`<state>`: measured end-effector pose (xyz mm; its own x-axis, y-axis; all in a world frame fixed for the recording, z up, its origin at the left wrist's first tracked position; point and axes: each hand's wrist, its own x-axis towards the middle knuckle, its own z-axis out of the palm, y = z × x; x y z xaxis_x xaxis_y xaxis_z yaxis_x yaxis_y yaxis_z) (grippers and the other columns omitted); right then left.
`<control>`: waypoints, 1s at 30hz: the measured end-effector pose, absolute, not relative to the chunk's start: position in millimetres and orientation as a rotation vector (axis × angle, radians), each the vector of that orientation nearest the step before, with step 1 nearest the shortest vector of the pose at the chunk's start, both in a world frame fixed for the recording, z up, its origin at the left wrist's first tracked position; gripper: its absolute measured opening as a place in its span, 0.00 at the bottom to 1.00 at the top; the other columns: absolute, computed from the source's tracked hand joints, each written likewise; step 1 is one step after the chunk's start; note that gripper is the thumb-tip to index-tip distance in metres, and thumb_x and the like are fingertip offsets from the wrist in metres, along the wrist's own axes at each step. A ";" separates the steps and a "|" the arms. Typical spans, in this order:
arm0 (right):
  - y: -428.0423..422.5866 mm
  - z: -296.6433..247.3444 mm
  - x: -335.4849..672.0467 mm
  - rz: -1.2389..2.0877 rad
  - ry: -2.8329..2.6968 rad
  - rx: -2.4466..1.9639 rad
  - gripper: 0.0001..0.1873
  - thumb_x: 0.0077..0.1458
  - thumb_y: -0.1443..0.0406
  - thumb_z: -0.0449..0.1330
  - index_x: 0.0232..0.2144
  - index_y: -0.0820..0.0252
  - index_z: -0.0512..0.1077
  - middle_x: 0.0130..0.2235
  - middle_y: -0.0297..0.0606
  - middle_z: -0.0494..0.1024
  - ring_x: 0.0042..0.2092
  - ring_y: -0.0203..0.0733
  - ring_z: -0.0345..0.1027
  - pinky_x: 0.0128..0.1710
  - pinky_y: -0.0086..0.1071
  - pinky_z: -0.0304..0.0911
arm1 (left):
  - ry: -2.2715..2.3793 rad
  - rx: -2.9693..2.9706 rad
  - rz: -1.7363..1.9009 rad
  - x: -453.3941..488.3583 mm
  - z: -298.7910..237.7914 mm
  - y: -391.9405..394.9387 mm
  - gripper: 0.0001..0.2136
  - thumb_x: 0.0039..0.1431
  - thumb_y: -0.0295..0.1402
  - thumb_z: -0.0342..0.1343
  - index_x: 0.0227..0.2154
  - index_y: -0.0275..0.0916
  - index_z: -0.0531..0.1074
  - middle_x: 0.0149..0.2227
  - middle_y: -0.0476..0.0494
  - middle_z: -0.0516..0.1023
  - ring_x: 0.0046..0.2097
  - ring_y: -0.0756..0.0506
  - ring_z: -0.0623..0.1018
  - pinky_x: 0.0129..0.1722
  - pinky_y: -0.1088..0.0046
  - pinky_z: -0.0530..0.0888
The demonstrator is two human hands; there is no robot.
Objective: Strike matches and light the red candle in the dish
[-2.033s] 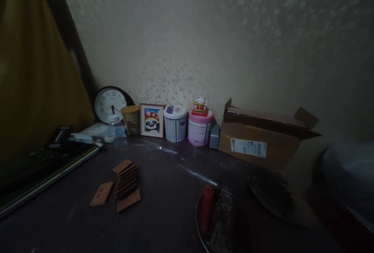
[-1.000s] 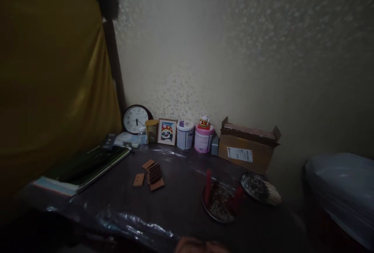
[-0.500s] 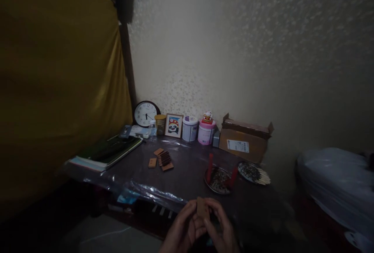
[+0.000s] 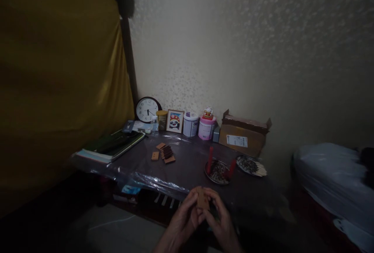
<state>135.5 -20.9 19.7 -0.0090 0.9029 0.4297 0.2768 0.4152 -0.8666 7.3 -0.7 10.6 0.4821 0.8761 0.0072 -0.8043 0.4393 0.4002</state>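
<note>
In front of the table's near edge, both hands hold a small brown cardboard matchbox [image 4: 202,199] upright between them. My left hand [image 4: 185,213] pinches its left side. On the right side, the fingers and thumb of my right hand [image 4: 221,214] press against it. Several similar flat brown boxes [image 4: 155,156] lie on the table to the left, some stacked with dark edges showing. Beyond my hands stands a round metal dish [image 4: 218,174] with dark debris, a red candle [image 4: 210,160] upright at its left and a shorter red candle [image 4: 231,168] tilted at its right.
Behind the candle dish is a plate of burnt matchsticks [image 4: 251,165]. Along the wall stand a clock [image 4: 147,109], a panda picture [image 4: 175,121], two tins [image 4: 191,125] and an open carton [image 4: 242,138]. Books [image 4: 113,146] lie at the left; plastic sheeting covers the tabletop [image 4: 187,155].
The whole scene has shifted slightly up in view as the camera tipped. My hands still hold the matchbox, turned a little so reddish marks show on its face.
</note>
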 end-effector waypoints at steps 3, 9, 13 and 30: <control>-23.2 21.5 136.3 0.716 -1.543 -1.090 0.16 0.50 0.64 0.58 0.44 0.56 0.69 0.48 0.39 0.72 0.51 0.45 0.65 0.51 0.33 0.61 | 0.202 0.389 1.041 8.1 12.6 -2.0 0.09 0.57 0.29 0.51 0.41 0.37 0.70 0.36 0.43 0.77 0.34 0.50 0.76 0.33 0.76 0.70; -24.4 20.5 138.0 0.801 -1.520 -1.072 0.18 0.52 0.63 0.57 0.47 0.55 0.67 0.51 0.40 0.70 0.53 0.46 0.63 0.53 0.36 0.59 | 0.180 0.382 1.021 10.5 14.7 -2.7 0.10 0.57 0.33 0.51 0.40 0.35 0.70 0.37 0.41 0.77 0.33 0.49 0.76 0.34 0.74 0.70; -23.5 18.1 136.5 0.819 -1.507 -1.084 0.19 0.52 0.63 0.57 0.48 0.55 0.66 0.51 0.40 0.70 0.54 0.45 0.62 0.53 0.36 0.59 | 0.195 0.406 1.019 10.6 13.9 -2.6 0.12 0.57 0.33 0.51 0.42 0.36 0.69 0.37 0.40 0.77 0.35 0.48 0.77 0.35 0.75 0.70; -19.5 12.9 131.9 0.844 -1.432 -1.101 0.20 0.51 0.60 0.58 0.47 0.55 0.67 0.53 0.41 0.70 0.54 0.45 0.62 0.54 0.36 0.59 | 0.184 0.343 1.055 12.7 18.6 -3.9 0.09 0.56 0.32 0.53 0.40 0.37 0.69 0.35 0.41 0.79 0.36 0.47 0.78 0.36 0.73 0.71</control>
